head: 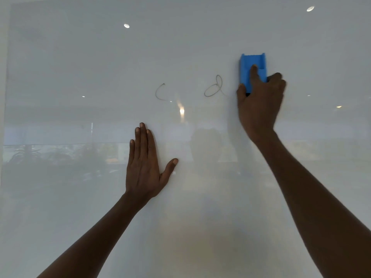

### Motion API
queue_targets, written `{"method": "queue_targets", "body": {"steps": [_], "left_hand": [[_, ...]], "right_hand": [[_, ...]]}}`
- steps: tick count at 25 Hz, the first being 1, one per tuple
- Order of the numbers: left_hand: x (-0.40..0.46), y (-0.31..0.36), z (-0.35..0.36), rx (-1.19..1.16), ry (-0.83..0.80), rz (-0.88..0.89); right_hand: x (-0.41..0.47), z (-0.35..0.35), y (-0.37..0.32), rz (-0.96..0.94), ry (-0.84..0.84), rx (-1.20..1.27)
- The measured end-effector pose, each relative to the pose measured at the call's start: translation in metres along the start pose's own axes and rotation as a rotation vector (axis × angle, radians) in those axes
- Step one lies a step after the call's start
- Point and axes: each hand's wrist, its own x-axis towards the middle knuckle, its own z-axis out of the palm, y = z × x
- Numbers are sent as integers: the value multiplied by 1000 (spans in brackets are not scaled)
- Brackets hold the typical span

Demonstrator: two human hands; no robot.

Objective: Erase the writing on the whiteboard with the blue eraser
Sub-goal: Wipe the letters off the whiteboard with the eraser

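A glossy whiteboard (80, 57) fills the head view. Two thin grey marks remain on it: a curved "C" stroke (159, 92) and a looped "d"-like stroke (214, 87) to its right. My right hand (260, 103) holds the blue eraser (253, 66) upright against the board, just right of the looped stroke, with the index finger lying along its back. My left hand (147, 163) rests flat on the board below the "C" stroke, fingers together pointing up, thumb spread to the right, holding nothing.
The board's left edge (6, 77) runs down the far left. Ceiling lights and a room with plants show as reflections in the shiny surface.
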Motion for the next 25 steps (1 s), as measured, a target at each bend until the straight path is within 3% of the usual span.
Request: {"method": "queue_targets", "body": {"steps": [6,14,20,25], "left_hand": [[-1,0,-1,-4,-1,-4],[-2,-1,0,-27,2,0],[-3,-2,-1,-33,-12,-6],[-1,-7,-7,-82,-46,27]], "right_hand": [[-50,24,-78,-306,-84,40],[-62,10,-55,-584,-258,33],[5,-19,20,-294,-128,35],[0,-29,65,-45,-21,56]]}}
